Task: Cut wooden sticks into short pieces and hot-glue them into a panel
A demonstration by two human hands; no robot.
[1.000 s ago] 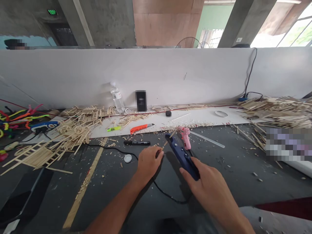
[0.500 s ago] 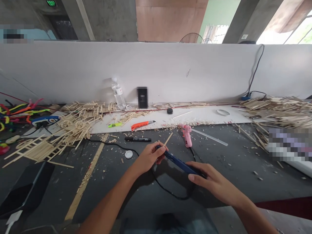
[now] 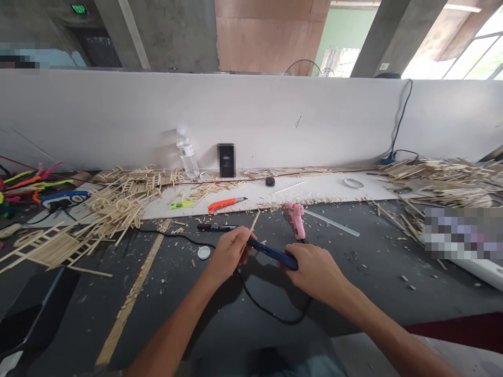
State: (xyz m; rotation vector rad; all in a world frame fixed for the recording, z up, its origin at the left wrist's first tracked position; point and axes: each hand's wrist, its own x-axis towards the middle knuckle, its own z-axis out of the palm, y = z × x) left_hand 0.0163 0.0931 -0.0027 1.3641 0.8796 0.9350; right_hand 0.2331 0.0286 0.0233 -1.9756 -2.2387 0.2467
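Note:
My left hand (image 3: 231, 252) is closed with a thin wooden stick (image 3: 254, 224) pinched between thumb and fingers, its tip pointing up and away. My right hand (image 3: 316, 268) wraps round the near end of a long dark-blue tool (image 3: 273, 253), whose exact kind I cannot make out. The tool's far end meets the fingers of my left hand beside the stick; the contact itself is partly hidden. Just beyond my hands lie a black marker (image 3: 212, 228) and a pink glue gun (image 3: 297, 222) with a clear glue stick in its back.
An orange utility knife (image 3: 222, 204) and a yellow-green highlighter (image 3: 181, 204) rest on a white board (image 3: 330, 189). Piled stick structures (image 3: 51, 246) lie left, and more sticks (image 3: 451, 183) right. A water bottle (image 3: 187, 154) stands near the white partition (image 3: 255, 115). A black cable (image 3: 267, 313) loops below my hands.
My right hand has turned and closed more firmly round the blue tool, moving nearer my left hand. The stick now points more upright. The whole view has shifted slightly.

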